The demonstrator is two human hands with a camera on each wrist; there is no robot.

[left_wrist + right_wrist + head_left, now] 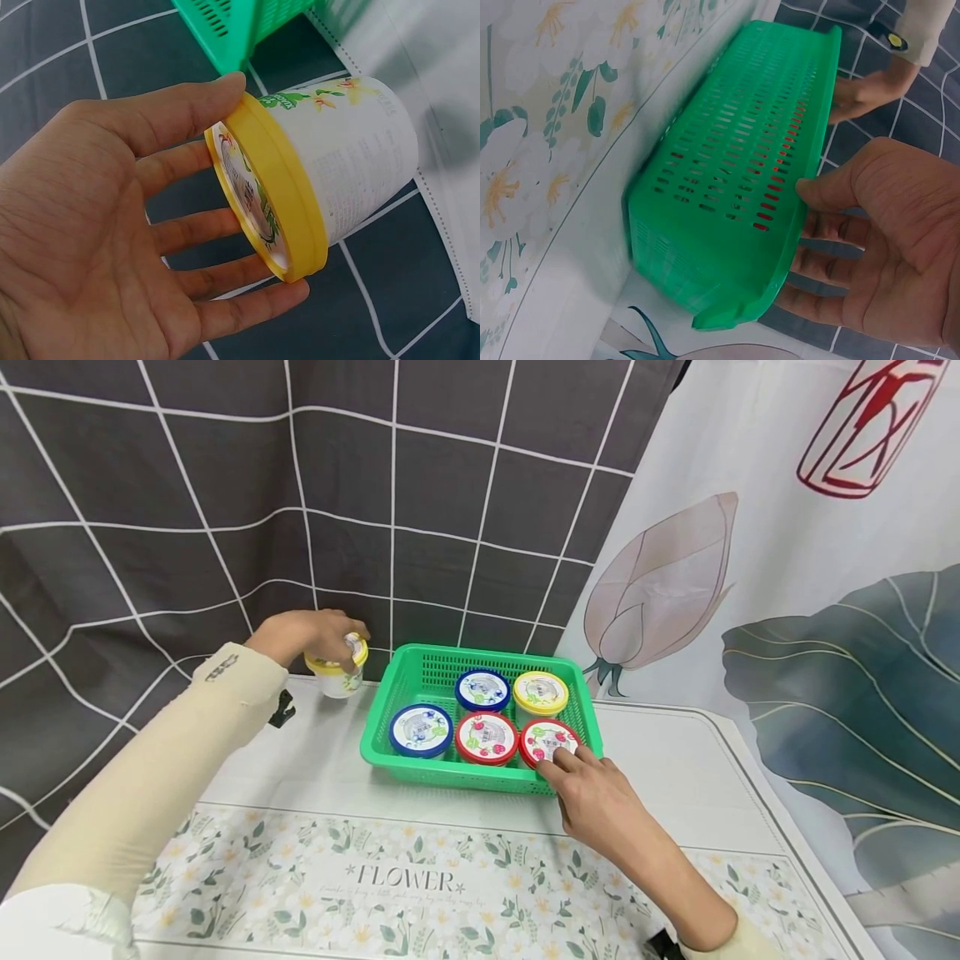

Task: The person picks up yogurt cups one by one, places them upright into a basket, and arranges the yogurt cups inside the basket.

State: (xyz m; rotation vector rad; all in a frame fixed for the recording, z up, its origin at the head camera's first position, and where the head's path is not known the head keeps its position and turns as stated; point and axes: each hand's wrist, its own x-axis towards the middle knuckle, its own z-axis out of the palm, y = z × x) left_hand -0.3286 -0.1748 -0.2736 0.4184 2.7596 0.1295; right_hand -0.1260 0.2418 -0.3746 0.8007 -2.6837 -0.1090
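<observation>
At the left of the head view my left hand (318, 639) holds a white tub (341, 681) by its yellow lid (289, 202). The thumb lies on one side of the lid and the fingers on the other. My right hand (600, 793) is at the front right corner of the green basket (375, 727). In the right wrist view its thumb touches the basket's rim from outside, while the fingers reach over the inner side. Those fingertips lie by the red-lidded tub (546, 739); whether they touch its lid is hard to tell.
Also in the basket are another red-lidded tub (487, 739), two blue-lidded tubs (422, 731) and a yellow-lidded tub (540, 692). A flower-printed cloth (405, 893) covers the table's front. Behind stands a dark checked curtain (450, 485); a small black object (282, 708) shows beside the left sleeve.
</observation>
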